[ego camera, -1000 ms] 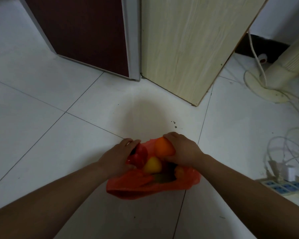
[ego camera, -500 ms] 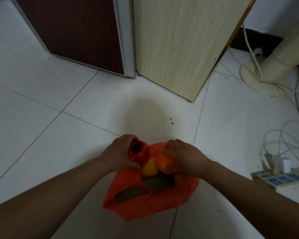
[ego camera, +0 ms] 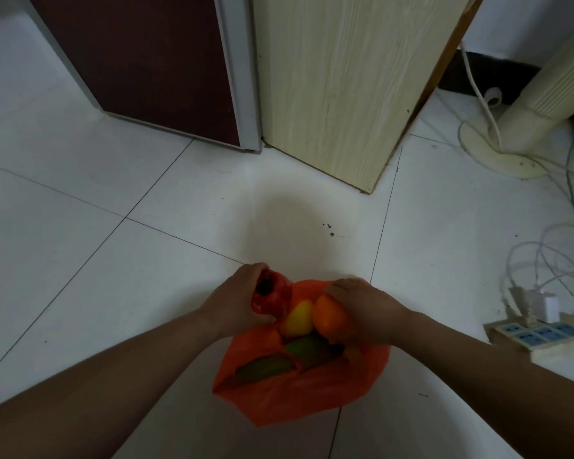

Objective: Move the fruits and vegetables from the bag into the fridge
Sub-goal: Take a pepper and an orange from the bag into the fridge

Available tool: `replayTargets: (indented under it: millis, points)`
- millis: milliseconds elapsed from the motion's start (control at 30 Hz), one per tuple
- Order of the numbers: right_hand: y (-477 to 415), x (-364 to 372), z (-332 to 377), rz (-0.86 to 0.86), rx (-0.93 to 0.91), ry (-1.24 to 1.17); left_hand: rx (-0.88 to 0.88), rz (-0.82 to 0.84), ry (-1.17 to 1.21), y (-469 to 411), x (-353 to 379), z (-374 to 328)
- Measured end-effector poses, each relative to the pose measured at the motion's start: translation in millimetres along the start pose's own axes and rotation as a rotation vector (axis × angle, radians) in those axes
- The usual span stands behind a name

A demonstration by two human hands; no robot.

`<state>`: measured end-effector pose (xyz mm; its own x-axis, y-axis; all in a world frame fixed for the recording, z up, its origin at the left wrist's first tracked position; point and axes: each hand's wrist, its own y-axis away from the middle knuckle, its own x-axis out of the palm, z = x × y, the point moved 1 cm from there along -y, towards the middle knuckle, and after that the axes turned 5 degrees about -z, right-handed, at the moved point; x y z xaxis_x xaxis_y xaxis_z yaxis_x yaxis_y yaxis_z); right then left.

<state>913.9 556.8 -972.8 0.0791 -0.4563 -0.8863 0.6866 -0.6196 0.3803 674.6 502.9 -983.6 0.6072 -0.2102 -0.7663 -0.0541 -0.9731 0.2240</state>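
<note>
An orange plastic bag [ego camera: 307,389] lies open on the white tiled floor in front of me. My left hand [ego camera: 236,301] grips a red bell pepper [ego camera: 272,293] at the bag's far left edge. My right hand [ego camera: 362,313] is closed over an orange fruit [ego camera: 328,318] at the bag's mouth. Between them sits a yellow fruit [ego camera: 297,318]. Two green items [ego camera: 307,347] [ego camera: 265,367] lie deeper in the bag. The dark red fridge door [ego camera: 140,61] stands shut at the top left.
A light wooden cabinet [ego camera: 342,84] stands right of the fridge. A cream fan base [ego camera: 497,154], loose cables [ego camera: 544,260] and a power strip [ego camera: 544,336] with a white charger lie on the floor at the right.
My left hand has lifted the red pepper up to the bag's edge. My right hand lowered the orange fruit a little, and the bag has spread open toward me, showing the green items.
</note>
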Motion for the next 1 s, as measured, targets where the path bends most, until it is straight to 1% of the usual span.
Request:
replayTargets:
  millis: [67, 167, 267, 333, 433, 700, 867, 1000]
  points:
    - [-1.1, 3.4, -1.1, -0.034, 0.001, 0.013, 0.012, -0.016, -0.002, 0.8, -1.4, -2.4]
    - [-8.2, -1.9, -8.2, -0.155, 0.029, 0.049, 0.011, -0.083, 0.010, -0.8, -9.7, -8.3]
    - [-13.8, -13.0, -21.0, -0.265, 0.107, 0.051, -0.001, -0.151, 0.040, -2.6, -18.4, -13.4]
    - [-13.3, -17.8, -25.7, -0.304, 0.154, 0.013, 0.005, -0.165, 0.050, -0.7, -20.6, -15.4]
    - [-6.6, -22.1, -28.6, -0.318, 0.166, -0.039, 0.021, -0.143, 0.054, 4.7, -19.6, -16.1]
    - [12.7, -31.8, -26.2, -0.343, 0.115, -0.124, 0.041, -0.138, 0.018, 4.3, -19.8, -20.4]
    - [23.5, -30.7, -20.5, -0.353, 0.050, -0.091, 0.069, -0.071, 0.009, 3.5, -12.0, -30.3]
    - [31.7, -31.4, -17.0, -0.373, 0.032, -0.097, 0.087, -0.051, 0.000, 3.7, -14.1, -37.5]
